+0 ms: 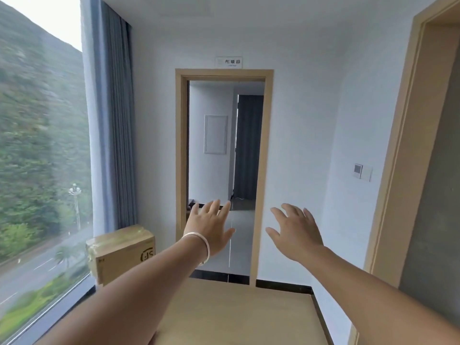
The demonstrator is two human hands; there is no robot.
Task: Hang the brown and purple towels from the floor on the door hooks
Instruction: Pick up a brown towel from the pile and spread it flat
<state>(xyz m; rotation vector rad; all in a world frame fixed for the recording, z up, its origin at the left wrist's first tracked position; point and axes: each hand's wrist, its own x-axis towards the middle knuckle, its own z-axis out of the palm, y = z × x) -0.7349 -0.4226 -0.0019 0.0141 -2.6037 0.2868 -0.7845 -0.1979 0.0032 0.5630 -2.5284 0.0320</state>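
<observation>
Both hands empty, fingers spread: left hand (211, 227) before the open doorway (225, 170), right hand (296, 232) just right of it; towels, hooks unseen—judged: go through, scan floor first.

This looks like a corridor of a hotel or apartment building. A small sign (228, 62) hangs above an open doorway (224, 170), a large window (37, 145) with grey curtain (112, 120) shows a hillside road, and a cardboard box (122, 252) stands by it.

White walls (306, 100), window (37, 145), grey curtain (112, 135)
</observation>
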